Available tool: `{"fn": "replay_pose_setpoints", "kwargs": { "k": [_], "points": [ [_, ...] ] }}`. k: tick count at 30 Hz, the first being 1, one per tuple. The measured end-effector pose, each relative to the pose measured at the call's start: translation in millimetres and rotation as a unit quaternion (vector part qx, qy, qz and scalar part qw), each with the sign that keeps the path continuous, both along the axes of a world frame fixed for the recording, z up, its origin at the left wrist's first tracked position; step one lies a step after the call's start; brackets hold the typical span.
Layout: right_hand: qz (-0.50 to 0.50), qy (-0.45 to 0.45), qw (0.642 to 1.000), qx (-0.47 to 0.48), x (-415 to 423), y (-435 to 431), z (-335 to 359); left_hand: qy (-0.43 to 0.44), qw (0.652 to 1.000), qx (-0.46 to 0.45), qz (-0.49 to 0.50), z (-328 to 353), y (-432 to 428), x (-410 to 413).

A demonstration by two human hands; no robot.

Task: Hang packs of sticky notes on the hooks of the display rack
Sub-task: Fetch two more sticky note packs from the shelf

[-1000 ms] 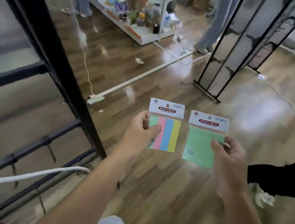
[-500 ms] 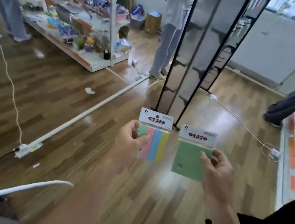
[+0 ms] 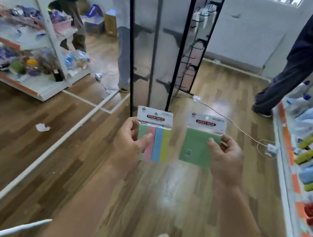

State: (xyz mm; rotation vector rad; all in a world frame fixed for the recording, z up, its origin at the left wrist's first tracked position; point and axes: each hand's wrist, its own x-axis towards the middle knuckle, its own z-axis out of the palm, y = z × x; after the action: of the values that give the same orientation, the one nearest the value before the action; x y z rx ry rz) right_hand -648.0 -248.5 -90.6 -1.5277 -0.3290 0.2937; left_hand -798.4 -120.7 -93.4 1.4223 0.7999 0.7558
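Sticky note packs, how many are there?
2. The striped pack is in the left hand, the green pack in the right hand. More may hang on the rack behind, too blurred to tell.

Two packs of sticky notes are held, one per hand: the striped pack (image 3: 157, 144), with four colour bands, under the thumb of the left hand (image 3: 129, 144), and the green pack (image 3: 195, 150), one colour, under the thumb of the right hand (image 3: 226, 160). Beyond the fingertips stand two black-framed racks, the near rack (image 3: 156, 58) and the far rack (image 3: 191, 63), and three other people: the first person (image 3: 79, 35) well out past the left fingers, the second person (image 3: 121, 57) beside the near rack, the third person (image 3: 300, 58) past the right fingers. Two shelf units flank the hands, the left shelf (image 3: 25, 88) and the right shelf (image 3: 283, 136), and one paper scrap (image 3: 42, 127) lies outward of the left knuckles.
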Motion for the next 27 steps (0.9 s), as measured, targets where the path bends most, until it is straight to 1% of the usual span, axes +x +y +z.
{"fn": "replay_pose_setpoints", "kwargs": {
  "k": [3, 7, 10, 13, 19, 21, 24, 27],
  "points": [
    [0.012, -0.001, 1.0, -0.008, 72.4, 33.5, 13.5, -0.031, 0.999, -0.007, 0.01, 10.6, 25.5, 78.3],
    [0.012, -0.013, 1.0, -0.009, 161.9, 63.4, 26.0, -0.053, 0.998, 0.022, 0.0, 12.1, 59.4, 172.5],
    [0.024, -0.01, 1.0, -0.018, 221.3, 77.1, 25.8, -0.037, 0.998, 0.059, -0.007, 14.5, 81.7, 234.1],
    [0.033, 0.015, 0.999, -0.018, 276.0, 93.3, 21.5, -0.013, 0.997, 0.079, -0.009, 10.3, 112.5, 293.8],
    [0.032, 0.017, 0.999, -0.027, 413.6, 157.4, 16.6, -0.038, 0.997, 0.062, -0.005, -1.6, 190.7, 443.6],
    [0.04, 0.017, 0.999, -0.026, 455.5, 181.2, 25.9, -0.036, 0.998, 0.057, -0.009, 4.7, 218.5, 491.8],
    [0.068, 0.008, 0.997, -0.026, 515.9, 216.3, 41.9, -0.033, 0.997, 0.074, -0.012, 19.5, 258.0, 557.1],
    [0.069, -0.005, 0.997, -0.027, 574.6, 249.9, 45.3, -0.032, 0.996, 0.077, -0.016, 30.0, 292.0, 612.1]
  ]
}}
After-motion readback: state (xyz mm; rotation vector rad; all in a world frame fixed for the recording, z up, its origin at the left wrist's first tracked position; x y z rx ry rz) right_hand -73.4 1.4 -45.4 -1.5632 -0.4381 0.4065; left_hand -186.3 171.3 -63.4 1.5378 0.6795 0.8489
